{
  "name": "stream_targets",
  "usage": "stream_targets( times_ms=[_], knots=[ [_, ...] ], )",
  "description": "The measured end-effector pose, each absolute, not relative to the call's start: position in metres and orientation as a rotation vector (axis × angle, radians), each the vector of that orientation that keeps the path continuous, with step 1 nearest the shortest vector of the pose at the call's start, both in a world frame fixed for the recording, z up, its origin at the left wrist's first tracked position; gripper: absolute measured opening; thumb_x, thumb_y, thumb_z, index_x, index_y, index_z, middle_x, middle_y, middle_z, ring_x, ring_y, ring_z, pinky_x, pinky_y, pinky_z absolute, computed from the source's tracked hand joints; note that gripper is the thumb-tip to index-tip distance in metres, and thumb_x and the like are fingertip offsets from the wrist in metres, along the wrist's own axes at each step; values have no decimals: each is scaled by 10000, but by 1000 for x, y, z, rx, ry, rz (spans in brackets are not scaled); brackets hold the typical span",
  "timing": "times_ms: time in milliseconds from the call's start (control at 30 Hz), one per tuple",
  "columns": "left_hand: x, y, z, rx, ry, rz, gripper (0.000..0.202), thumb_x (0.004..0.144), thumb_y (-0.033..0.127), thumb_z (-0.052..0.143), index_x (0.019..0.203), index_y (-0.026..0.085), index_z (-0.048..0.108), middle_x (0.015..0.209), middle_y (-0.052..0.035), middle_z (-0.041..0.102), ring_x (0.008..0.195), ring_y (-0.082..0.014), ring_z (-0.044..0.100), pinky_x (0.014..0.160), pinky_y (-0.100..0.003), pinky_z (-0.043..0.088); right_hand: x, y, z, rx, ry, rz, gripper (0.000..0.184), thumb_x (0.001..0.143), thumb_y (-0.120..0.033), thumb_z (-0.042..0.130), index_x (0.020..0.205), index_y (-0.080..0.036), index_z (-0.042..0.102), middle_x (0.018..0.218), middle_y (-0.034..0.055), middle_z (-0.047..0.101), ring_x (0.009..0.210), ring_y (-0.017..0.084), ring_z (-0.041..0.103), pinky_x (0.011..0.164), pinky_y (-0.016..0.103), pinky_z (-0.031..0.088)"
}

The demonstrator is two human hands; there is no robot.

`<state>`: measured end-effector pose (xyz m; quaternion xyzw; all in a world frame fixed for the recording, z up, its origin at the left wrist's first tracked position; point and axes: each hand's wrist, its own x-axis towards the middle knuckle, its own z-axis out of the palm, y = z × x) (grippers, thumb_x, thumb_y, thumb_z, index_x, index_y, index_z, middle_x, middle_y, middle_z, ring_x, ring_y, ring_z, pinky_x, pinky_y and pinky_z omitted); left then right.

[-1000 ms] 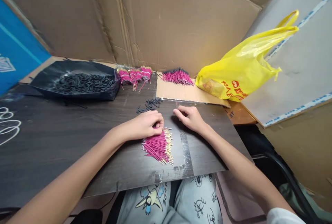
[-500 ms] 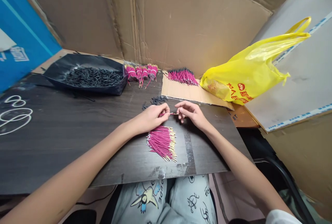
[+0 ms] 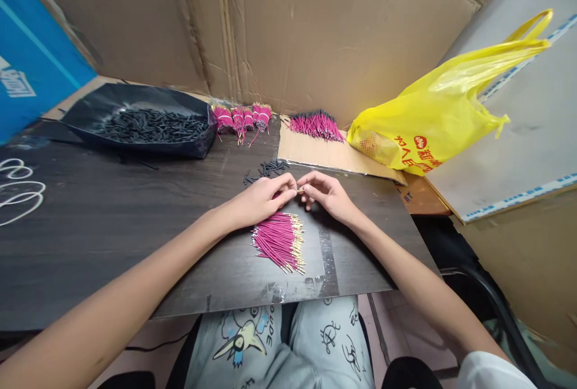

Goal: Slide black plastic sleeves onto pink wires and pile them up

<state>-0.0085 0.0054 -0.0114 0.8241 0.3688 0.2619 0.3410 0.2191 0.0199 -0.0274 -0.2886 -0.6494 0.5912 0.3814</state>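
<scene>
Right hand [image 3: 328, 194] has come nearer to left hand [image 3: 269, 195], which pinches a gold-tipped piece [image 3: 300, 190] beyond the pink wire pile [image 3: 276, 241]; right fingers curl at its tip, their grip unclear. Both seem to work it.

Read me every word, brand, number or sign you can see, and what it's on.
"人", in red on the yellow bag; the characters and small red logo around it are too distorted to read surely.
"UDE", sideways on the printed trousers; the letter before it is unclear.
White lettering on the blue panel: too blurred to read.
No readable numbers.
</scene>
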Motion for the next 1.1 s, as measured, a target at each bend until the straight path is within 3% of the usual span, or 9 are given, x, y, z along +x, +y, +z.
stream_targets(
  times_ms=[233, 333, 433, 500, 667, 800, 900, 1100],
  knots=[
    [-6, 4, -11, 2151, 982, 711, 180, 1046, 340, 513, 992, 189, 594, 680, 52, 585, 599, -121, 475, 619, -270, 347, 218, 15, -30, -816, -1743, 1369, 234, 981, -400, 653, 1076, -186, 642, 832, 16, 660, 676, 127, 611, 596, 253, 517],
    [-10, 5, -5, 2116, 1079, 950, 165, 1029, 313, 522, 947, 184, 586, 645, 58, 524, 588, -115, 443, 608, -269, 341, 217, 16, -29, -876, -1885, 1066, 172, 1021, -321, 584, 1100, -192, 666, 999, 53, 702, 856, 162, 658, 769, 311, 548],
    [-18, 11, 2, 2001, 1233, 1308, 142, 1010, 298, 530, 932, 184, 565, 655, 51, 516, 586, -115, 440, 599, -272, 340, 212, 22, -25, -841, -2090, 644, 168, 1026, -190, 530, 1085, -191, 687, 1096, 67, 709, 1048, 198, 639, 975, 377, 489],
    [-25, 16, 4, 1928, 1327, 1488, 136, 996, 296, 538, 914, 188, 548, 660, 46, 519, 580, -115, 438, 598, -276, 340, 206, 30, -24, -822, -2173, 490, 203, 1011, -123, 510, 1089, -178, 690, 1105, 78, 705, 1096, 215, 614, 1022, 387, 459],
    [-32, 23, -1, 1934, 1450, 1576, 123, 971, 260, 541, 871, 190, 538, 646, 49, 505, 560, -108, 422, 593, -280, 332, 184, 52, -31, -951, -2335, 287, 290, 984, -63, 509, 1196, -141, 690, 1199, 113, 678, 1160, 248, 553, 1036, 366, 447],
    [-28, 21, -6, 2025, 1435, 1486, 112, 976, 259, 541, 890, 188, 552, 652, 45, 534, 557, -107, 435, 594, -276, 342, 167, 54, -34, -1173, -2354, 92, 209, 1056, -246, 521, 1093, -161, 709, 1087, 96, 698, 1067, 253, 572, 973, 353, 453],
    [-25, 19, -8, 2073, 1408, 1452, 101, 965, 258, 542, 891, 189, 550, 675, 33, 560, 582, -115, 467, 607, -275, 361, 158, 49, -32, -1364, -2317, -13, 263, 1045, -391, 558, 998, -170, 691, 1030, 97, 706, 1032, 267, 590, 918, 364, 460],
    [-24, 20, -8, 2075, 1435, 1427, 89, 948, 249, 546, 884, 188, 555, 660, 33, 547, 568, -117, 450, 598, -281, 347, 151, 41, -26, -1534, -2393, -92, 216, 1027, -259, 489, 1059, -152, 674, 1110, 118, 709, 1085, 282, 602, 891, 372, 473]
  ],
)
